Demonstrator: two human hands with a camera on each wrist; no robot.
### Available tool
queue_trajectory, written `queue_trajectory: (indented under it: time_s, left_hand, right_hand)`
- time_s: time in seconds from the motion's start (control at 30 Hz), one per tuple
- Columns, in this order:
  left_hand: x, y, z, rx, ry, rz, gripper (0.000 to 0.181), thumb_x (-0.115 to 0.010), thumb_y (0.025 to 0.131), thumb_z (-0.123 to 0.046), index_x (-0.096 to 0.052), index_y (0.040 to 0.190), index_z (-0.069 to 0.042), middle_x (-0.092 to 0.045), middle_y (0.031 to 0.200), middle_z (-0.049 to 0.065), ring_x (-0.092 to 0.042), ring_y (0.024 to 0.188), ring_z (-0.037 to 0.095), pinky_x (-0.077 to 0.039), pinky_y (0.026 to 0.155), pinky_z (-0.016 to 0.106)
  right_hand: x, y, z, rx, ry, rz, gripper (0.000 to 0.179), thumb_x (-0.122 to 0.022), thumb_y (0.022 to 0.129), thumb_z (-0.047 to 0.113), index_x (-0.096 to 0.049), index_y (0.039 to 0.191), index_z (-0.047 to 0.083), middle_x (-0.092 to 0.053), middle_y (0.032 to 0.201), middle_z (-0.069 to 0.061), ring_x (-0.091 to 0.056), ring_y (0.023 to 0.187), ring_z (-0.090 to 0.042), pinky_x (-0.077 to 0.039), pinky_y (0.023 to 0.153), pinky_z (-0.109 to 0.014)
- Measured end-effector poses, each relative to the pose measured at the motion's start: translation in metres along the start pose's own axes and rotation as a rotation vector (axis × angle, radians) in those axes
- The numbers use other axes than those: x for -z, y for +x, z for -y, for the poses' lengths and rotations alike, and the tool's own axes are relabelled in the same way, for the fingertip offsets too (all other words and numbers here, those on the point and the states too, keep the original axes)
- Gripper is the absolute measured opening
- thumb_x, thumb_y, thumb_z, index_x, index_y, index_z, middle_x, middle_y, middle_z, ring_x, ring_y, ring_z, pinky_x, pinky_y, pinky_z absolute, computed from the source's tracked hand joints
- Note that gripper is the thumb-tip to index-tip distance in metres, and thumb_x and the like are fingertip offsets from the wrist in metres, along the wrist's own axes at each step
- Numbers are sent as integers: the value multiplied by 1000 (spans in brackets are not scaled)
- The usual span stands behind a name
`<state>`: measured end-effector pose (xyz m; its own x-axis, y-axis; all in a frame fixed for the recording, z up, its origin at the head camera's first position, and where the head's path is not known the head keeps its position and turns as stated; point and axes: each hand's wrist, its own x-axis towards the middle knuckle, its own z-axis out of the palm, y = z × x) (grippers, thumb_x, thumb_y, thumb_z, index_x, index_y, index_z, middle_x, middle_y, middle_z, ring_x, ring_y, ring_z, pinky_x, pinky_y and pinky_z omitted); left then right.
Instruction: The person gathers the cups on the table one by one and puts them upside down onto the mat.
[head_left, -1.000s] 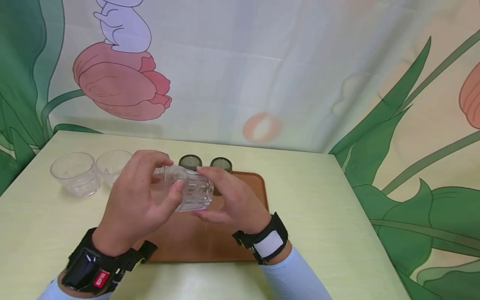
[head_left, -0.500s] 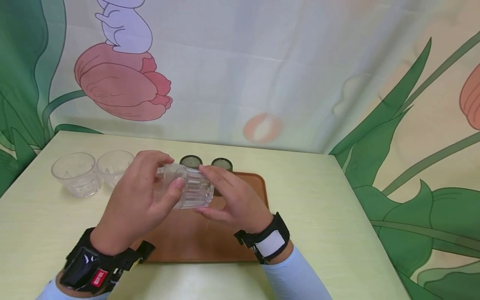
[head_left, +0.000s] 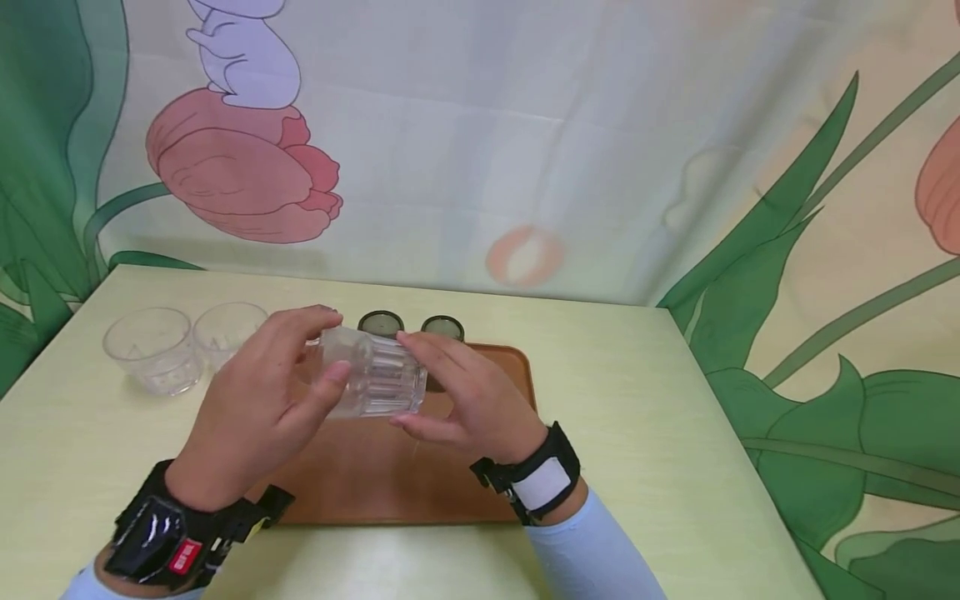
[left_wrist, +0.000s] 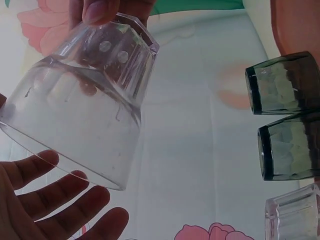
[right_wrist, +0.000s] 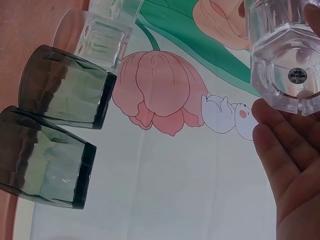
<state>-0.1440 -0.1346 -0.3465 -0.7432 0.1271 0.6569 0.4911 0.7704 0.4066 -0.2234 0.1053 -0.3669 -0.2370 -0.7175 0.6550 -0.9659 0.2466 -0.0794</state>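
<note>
A clear drinking glass [head_left: 375, 375] is held on its side above the brown tray [head_left: 420, 492], mouth toward the left, faceted base toward the right. My left hand [head_left: 266, 400] holds loosely around the mouth end, its thumb and fingertips [left_wrist: 80, 182] right at the rim in the left wrist view. At the base, my right hand [head_left: 480, 400] grips with the thumb on the near side and fingers over the top. The right wrist view shows the glass base [right_wrist: 285, 85] with a small round dark mark, close above the fingers.
Two dark green tinted cups [right_wrist: 55, 160] stand side by side at the tray's far edge, partly hidden by the hands. Another clear glass [right_wrist: 102, 40] is beside them. At the table's left stand two clear glasses [head_left: 153, 350]. A printed curtain [head_left: 450, 150] hangs behind.
My left hand has slid slightly left, leaving more of the glass visible between the hands. The right hand has kept its grip on the base and barely moved.
</note>
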Motion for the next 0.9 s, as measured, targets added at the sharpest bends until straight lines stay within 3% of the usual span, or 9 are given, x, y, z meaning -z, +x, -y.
queue_trajectory:
  time_s: [0.2,0.37,0.47,0.67,0.9]
  left_hand:
    - [3,-5,11,59,28,-19,43,-57,99,-32,-58,136,-9,-64,125,10,-60,97,23,-59,73,49]
    - [6,-5,30,86,95,-83,36,-63,98,-25,-64,129,-7,-68,116,12,-64,96,26,-57,69,49]
    - [7,-6,42,111,127,-89,35,-66,95,-19,-65,127,-3,-68,113,16,-66,95,31,-56,68,51]
    - [2,-11,64,194,160,-8,37,-68,93,-19,-65,125,-1,-67,112,20,-65,96,35,-56,70,56]
    - [-7,-18,87,311,197,167,41,-65,95,-23,-62,129,0,-65,118,27,-65,102,43,-55,75,61]
  right_hand:
    - [1,0,-1,-7,-21,15,83,-83,80,36,-46,143,-2,-61,130,-14,-62,116,-22,-52,100,-27]
    - [3,0,-3,-17,-38,-12,84,-84,79,36,-46,144,-1,-63,125,-13,-63,111,-21,-54,95,-28]
    - [3,-1,-4,-22,-49,-17,83,-83,80,38,-46,144,0,-63,123,-11,-62,106,-20,-55,92,-27]
    - [3,-2,-5,-32,-48,-2,83,-82,81,39,-46,145,1,-62,124,-10,-61,106,-18,-54,92,-27]
    - [3,-2,-4,-36,-54,-4,82,-83,80,38,-49,142,-1,-63,123,-10,-62,105,-19,-55,90,-27]
